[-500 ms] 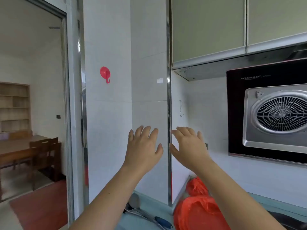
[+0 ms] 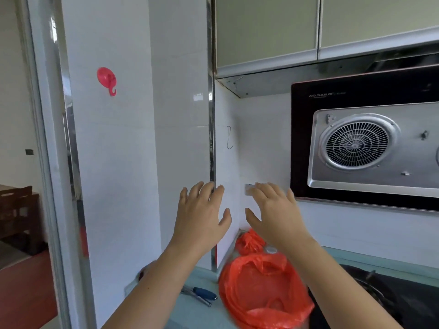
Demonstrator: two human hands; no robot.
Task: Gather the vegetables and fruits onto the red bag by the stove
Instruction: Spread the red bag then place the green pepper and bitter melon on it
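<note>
Both of my hands are raised in front of the white tiled wall, backs towards me, fingers spread and holding nothing. My left hand [image 2: 202, 214] is beside the metal corner strip; my right hand [image 2: 273, 212] is just to its right. Below them a crumpled red plastic bag [image 2: 263, 290] lies on the blue-green counter [image 2: 194, 309] next to the black stove [image 2: 389, 295]. A smaller bunched red bag [image 2: 249, 242] sits in the corner behind it. No vegetables or fruits are in view.
A blue-handled utensil [image 2: 202, 294] lies on the counter left of the bag. A range hood [image 2: 365, 148] hangs on the wall at right under pale cupboards [image 2: 266, 29]. A pink suction hook [image 2: 107, 79] and a wire hook [image 2: 229, 137] are on the tiles. A doorway opens at left.
The view has dipped and turned a little right, showing more of the red bag, counter and stove. Both hands stay raised and spread, a bit further apart.
</note>
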